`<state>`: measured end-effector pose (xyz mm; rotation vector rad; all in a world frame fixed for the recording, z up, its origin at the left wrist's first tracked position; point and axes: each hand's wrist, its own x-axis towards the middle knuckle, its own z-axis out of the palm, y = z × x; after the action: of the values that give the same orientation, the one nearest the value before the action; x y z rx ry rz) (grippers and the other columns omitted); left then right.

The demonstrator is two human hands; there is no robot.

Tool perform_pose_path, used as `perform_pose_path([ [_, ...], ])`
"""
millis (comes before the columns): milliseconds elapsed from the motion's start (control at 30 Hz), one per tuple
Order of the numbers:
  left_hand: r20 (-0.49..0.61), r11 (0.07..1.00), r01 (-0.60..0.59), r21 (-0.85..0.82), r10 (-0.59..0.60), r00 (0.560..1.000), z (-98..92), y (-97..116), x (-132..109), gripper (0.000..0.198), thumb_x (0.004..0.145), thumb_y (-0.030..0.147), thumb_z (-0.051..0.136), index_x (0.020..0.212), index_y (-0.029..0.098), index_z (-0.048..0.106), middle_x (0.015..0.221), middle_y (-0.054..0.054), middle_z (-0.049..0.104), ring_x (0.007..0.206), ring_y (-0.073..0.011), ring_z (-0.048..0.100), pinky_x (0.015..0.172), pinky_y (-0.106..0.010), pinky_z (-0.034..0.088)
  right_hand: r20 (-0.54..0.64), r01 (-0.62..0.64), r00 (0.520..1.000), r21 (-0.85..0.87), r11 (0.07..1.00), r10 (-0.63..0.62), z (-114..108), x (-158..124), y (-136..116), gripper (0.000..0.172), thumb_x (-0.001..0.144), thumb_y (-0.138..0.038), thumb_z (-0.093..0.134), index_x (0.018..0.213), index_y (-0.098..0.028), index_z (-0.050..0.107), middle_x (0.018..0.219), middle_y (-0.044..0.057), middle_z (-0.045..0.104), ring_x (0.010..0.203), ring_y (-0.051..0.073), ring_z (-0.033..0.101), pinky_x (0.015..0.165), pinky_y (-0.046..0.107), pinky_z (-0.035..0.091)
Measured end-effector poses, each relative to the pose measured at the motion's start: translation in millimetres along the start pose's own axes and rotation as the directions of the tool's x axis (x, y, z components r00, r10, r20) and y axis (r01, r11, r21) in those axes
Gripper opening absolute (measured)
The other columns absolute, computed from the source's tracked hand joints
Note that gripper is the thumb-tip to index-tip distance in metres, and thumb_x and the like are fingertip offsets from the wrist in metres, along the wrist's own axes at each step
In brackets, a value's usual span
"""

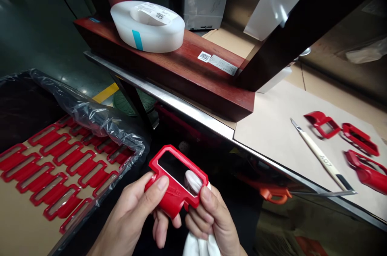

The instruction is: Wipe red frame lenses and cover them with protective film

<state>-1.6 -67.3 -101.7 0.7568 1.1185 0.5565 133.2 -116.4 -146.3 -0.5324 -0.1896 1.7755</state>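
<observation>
Your light is bright and soft, coming from overhead, and the floor (27, 34) at the far left shows pale reflected patches. Glare flares on the plastic bag (90, 117), the steel table edge (193, 117) and the shiny sheet (281, 10). Your left hand (130, 211), right hand (211, 217), the red frame (173, 197) and the white cloth (198, 246) look sharp, without motion blur. Deep shadow lies under that edge, and the wide lens stretches the picture's outer corners.
</observation>
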Motion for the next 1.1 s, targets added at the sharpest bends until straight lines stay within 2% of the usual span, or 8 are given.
perform_pose_path([
  [133, 0.008, 0.999, -0.019, -0.037, 0.019, 1.0, 0.1, -1.0, 1.1, 0.039, 0.079, 0.052, 0.059, 0.061, 0.018, 0.062, 0.052, 0.0, 0.065, 0.041, -0.0089, 0.051, 0.045, -0.02, 0.042, 0.014, 0.038, 0.999, -0.027, 0.999, -0.038, -1.9, 0.6, 1.7, 0.02, 0.087, -0.035, 0.065, 0.093, -0.016, 0.07, 0.048, -0.01, 0.033, 0.035, -0.001, 0.018, 0.033, 0.01, 0.02],
  [267, -0.024, 0.999, -0.041, -0.002, 0.041, 0.999, -1.9, -2.6, 2.4, 0.038, 0.081, 0.052, 0.059, 0.062, 0.019, 0.063, 0.054, 0.001, 0.067, 0.042, -0.0083, 0.052, 0.047, -0.019, 0.043, 0.028, 0.073, 0.997, -0.028, 0.997, -0.072, -6.9, -1.8, 3.6, 0.02, 0.086, -0.036, 0.067, 0.085, -0.016, 0.07, 0.049, -0.01, 0.032, 0.035, -0.002, 0.018, 0.033, 0.01, 0.02],
  [467, 0.006, 0.997, -0.07, 0.01, 0.07, 0.998, -5.8, -6.0, 5.3, 0.04, 0.082, 0.054, 0.056, 0.065, 0.019, 0.064, 0.055, 0.0, 0.067, 0.041, -0.0093, 0.054, 0.044, -0.019, 0.042, 0.002, 0.023, 1.0, -0.045, 0.999, -0.023, -10.3, -6.3, 8.4, 0.032, 0.086, -0.036, 0.066, 0.11, -0.016, 0.066, 0.049, -0.01, 0.033, 0.035, -0.001, 0.017, 0.033, 0.011, 0.02],
  [533, -0.007, 0.998, -0.066, 0.014, 0.066, 0.998, -4.9, -4.6, 4.5, 0.039, 0.082, 0.053, 0.057, 0.065, 0.018, 0.064, 0.054, 0.0, 0.067, 0.042, -0.0093, 0.054, 0.045, -0.019, 0.043, -0.004, 0.018, 1.0, -0.039, 0.999, -0.018, -9.8, -6.3, 9.5, 0.033, 0.086, -0.036, 0.066, 0.112, -0.017, 0.066, 0.049, -0.01, 0.033, 0.035, -0.001, 0.017, 0.033, 0.01, 0.02],
  [767, -0.035, 0.999, -0.048, -0.006, 0.048, 0.998, 0.4, -2.0, -0.2, 0.039, 0.08, 0.053, 0.059, 0.063, 0.018, 0.064, 0.053, 0.0, 0.066, 0.042, -0.0087, 0.052, 0.046, -0.019, 0.044, -0.021, 0.036, 0.999, -0.043, 0.998, -0.037, -6.0, -2.6, 7.7, 0.026, 0.084, -0.037, 0.068, 0.097, -0.014, 0.069, 0.047, -0.011, 0.033, 0.035, -0.001, 0.017, 0.032, 0.011, 0.019],
  [967, -0.035, 0.999, -0.051, 0.015, 0.051, 0.998, 1.1, -3.5, 0.2, 0.041, 0.08, 0.055, 0.058, 0.062, 0.017, 0.064, 0.052, -0.001, 0.066, 0.042, -0.0092, 0.052, 0.046, -0.019, 0.043, -0.023, 0.032, 0.999, -0.022, 0.999, -0.032, -1.2, -1.7, 6.8, 0.024, 0.085, -0.035, 0.067, 0.097, -0.015, 0.068, 0.046, -0.011, 0.034, 0.034, -0.001, 0.018, 0.032, 0.01, 0.019],
  [1100, -0.031, 0.999, -0.043, 0.021, 0.044, 0.999, 1.0, -2.7, 0.1, 0.04, 0.081, 0.052, 0.057, 0.063, 0.017, 0.063, 0.053, -0.001, 0.066, 0.043, -0.01, 0.052, 0.046, -0.02, 0.043, -0.061, 0.015, 0.998, -0.015, 1.0, -0.016, -0.5, -0.6, 7.2, 0.021, 0.084, -0.034, 0.068, 0.09, -0.014, 0.067, 0.045, -0.011, 0.034, 0.033, -0.001, 0.017, 0.031, 0.011, 0.018],
])
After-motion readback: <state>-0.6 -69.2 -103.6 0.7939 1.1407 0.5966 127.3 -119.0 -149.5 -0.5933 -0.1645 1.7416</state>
